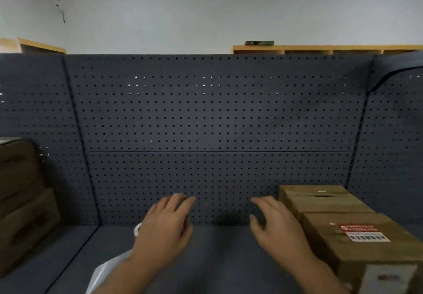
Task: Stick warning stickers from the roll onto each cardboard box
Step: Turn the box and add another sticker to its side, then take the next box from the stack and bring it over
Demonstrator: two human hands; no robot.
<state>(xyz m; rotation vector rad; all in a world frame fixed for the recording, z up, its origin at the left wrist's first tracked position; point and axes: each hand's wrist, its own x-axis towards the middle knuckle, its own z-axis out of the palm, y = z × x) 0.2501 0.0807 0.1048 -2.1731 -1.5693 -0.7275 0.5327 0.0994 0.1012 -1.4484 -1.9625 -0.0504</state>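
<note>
Hands first: a person's left hand (164, 227) and right hand (277, 227) are held palm-down side by side above a dark blue worktop (219, 259), a clear gap between them. The fingers (180, 202) of both hands are loose and slightly bent, spread a little, and they grip nothing. A dark blue pegboard (217, 115) dotted with small holes rises at the back of the worktop and wraps round both sides. To the right of the right hand stand two cardboard boxes, one behind the other. The nearer box (357, 259) bears a warning sticker (364, 233) on its top face — a red band above a white band with black print too blurred to read — and a pale label (386, 275) on its front face. The farther box (320, 199) sits against the pegboard, just beside the right hand's fingertips; whether they touch cannot be told. No sticker shows on its top. At the far left edge, well apart from the hands, two more brown boxes are stacked, an upper box (18, 167) on a lower box (27, 222) — both dim and blurred. Under the left forearm lies something white and glossy (107, 270), partly hidden; what it is cannot be told. Above the pegboard runs a wooden shelf (320, 48) against a pale wall.
</note>
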